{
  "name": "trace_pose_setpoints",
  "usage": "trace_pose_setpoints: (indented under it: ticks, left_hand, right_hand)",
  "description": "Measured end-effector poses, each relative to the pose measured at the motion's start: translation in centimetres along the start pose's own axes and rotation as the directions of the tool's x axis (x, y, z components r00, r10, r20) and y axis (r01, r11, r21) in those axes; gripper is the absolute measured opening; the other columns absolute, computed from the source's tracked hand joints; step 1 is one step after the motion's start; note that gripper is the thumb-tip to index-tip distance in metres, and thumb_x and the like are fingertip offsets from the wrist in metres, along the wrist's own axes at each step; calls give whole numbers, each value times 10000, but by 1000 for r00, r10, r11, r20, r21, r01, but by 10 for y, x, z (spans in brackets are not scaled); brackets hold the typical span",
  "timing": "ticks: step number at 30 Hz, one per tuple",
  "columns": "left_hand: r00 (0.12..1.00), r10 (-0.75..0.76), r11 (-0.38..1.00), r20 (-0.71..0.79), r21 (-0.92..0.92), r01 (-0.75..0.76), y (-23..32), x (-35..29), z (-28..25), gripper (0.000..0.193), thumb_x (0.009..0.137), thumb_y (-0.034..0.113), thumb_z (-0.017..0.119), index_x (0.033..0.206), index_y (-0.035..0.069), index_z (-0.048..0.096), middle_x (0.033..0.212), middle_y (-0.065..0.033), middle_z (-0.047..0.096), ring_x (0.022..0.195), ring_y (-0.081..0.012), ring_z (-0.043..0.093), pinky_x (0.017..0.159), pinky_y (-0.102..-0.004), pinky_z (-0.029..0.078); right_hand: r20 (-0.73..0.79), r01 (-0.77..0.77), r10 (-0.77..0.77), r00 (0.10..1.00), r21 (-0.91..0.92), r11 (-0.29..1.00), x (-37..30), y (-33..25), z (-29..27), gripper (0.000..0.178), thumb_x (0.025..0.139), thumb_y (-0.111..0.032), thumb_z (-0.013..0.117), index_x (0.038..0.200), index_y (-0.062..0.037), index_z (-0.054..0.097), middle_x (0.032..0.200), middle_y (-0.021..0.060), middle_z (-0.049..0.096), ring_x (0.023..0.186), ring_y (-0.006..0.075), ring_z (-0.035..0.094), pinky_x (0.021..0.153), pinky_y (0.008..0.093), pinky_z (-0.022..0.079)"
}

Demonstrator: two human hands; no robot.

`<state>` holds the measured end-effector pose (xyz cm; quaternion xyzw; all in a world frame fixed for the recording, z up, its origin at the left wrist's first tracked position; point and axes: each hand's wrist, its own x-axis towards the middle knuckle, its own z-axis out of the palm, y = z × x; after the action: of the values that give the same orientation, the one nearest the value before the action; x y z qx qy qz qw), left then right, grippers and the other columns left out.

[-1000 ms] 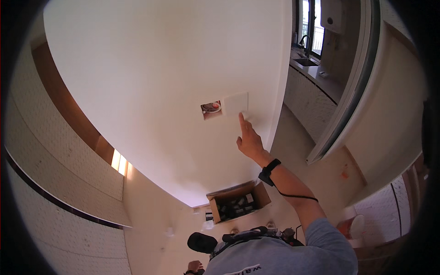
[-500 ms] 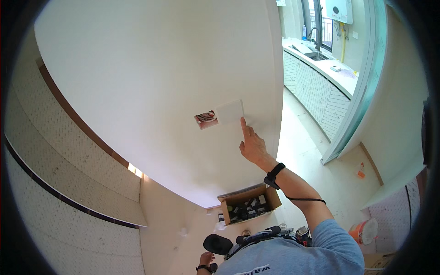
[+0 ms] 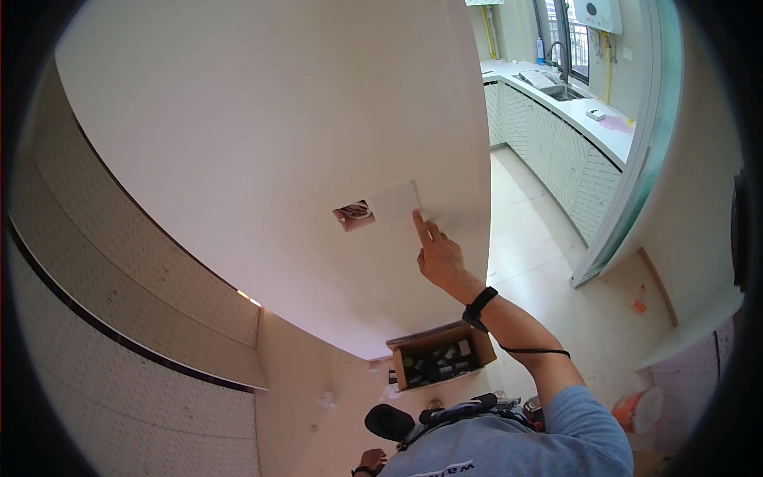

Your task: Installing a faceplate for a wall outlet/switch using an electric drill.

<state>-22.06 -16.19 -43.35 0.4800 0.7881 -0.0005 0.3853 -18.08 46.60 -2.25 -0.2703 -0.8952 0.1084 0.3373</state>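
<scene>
At the white plate's 8 o'clock, a square wall opening (image 3: 354,215) shows bundled wires. The left hand (image 3: 373,459) hangs low at 6 o'clock; whether its fingers grip anything, I cannot tell. The white plate (image 3: 395,201) sits flat on the wall. The right hand (image 3: 441,256), thumb and extended forefinger apart, points its fingertip at the plate's 4 o'clock corner. Below, at its 6 o'clock, stands an open cardboard box (image 3: 482,347).
</scene>
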Motion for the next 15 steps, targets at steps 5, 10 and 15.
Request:
trace_pose_setpoints:
  ticks: [5, 10, 15]
  left_hand:
    - [975, 219, 968, 28, 117, -220, 18, 8, -19, 206, 1028, 155, 483, 1065, 38, 648, 988, -94, 713, 908, -265, 722, 748, -388, 574]
    - [893, -399, 58, 206, -967, 249, 26, 25, -22, 232, 1026, 160, 517, 1195, 70, 647, 997, -83, 727, 854, -237, 724, 745, -407, 549]
    - [832, -470, 122, 293, -913, 390, 28, 27, -36, 243, 1014, 157, 534, 1214, 76, 649, 992, -84, 726, 846, -230, 724, 742, -376, 529]
  right_hand:
    - [25, -3, 5, 1000, -79, 997, 5, 4, -11, 973, 823, -61, 673, 1633, -68, 135, 1346, 254, 516, 916, 379, 657, 719, 454, 597]
    - [-43, -12, 10, 999, -57, 998, 5, 9, -5, 974, 828, -72, 685, 1632, -63, 135, 1321, 277, 528, 887, 376, 666, 704, 440, 601]
    - [-25, 3, -4, 1000, -32, 999, -4, 5, -9, 968, 839, -84, 692, 1626, -38, 130, 1309, 292, 532, 872, 369, 672, 683, 438, 603]
